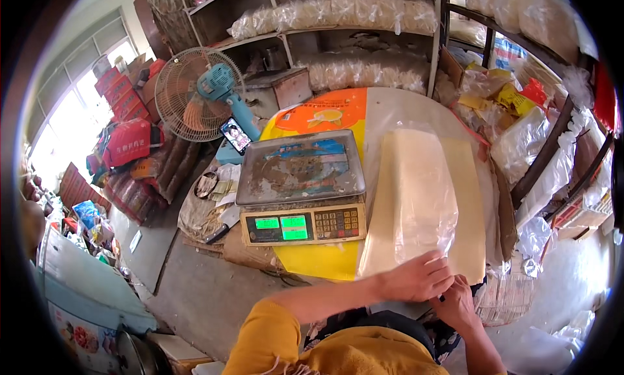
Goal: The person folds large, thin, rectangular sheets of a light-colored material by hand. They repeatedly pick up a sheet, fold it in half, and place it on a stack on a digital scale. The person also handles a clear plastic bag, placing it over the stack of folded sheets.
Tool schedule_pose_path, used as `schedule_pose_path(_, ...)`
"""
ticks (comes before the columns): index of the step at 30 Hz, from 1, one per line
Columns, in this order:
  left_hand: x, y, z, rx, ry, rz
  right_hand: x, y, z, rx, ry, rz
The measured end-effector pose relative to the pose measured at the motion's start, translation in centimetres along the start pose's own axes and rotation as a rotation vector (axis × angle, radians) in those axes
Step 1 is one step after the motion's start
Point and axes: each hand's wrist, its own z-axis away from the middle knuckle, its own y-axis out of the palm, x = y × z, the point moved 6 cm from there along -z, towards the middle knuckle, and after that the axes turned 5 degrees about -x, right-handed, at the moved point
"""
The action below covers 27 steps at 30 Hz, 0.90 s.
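A long clear plastic bag holding flat cream-coloured sheets lies lengthwise on the table. My left hand has its curled fingers closed on the near end of this bag. Close against it, my right hand has bent fingers; what lies between them is hidden. Beneath the bag is a stack of wide cream sheets, reaching the table's near edge. To the left stands a digital scale with a worn metal pan and lit green displays.
Left of the scale lie a knife, a small round dish and papers. A phone leans by a blue electric fan. Shelves behind hold several filled plastic bags. Plastic bags crowd a rack at right.
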Motion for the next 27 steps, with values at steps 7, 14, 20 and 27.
schedule_pose_path(7, 0.6, 5.2, 11.5, -0.679, -1.553, 0.69, 1.1, -2.0, 0.9, -0.023, -0.123, -0.008)
schedule_pose_path(14, 1.3, 6.1, 9.6, -0.315, -1.472, 1.5, 2.8, -2.7, -0.6, 0.009, -0.322, 0.165)
schedule_pose_path(20, 0.8, 9.0, 10.4, 0.003, -1.161, 1.052, 1.2, 1.3, -2.8, 0.27, -0.286, 0.123)
schedule_pose_path(27, 1.2, 3.2, 6.6, -0.119, -0.947, 0.137, -0.8, 1.6, -5.6, 0.069, -0.09, 0.133)
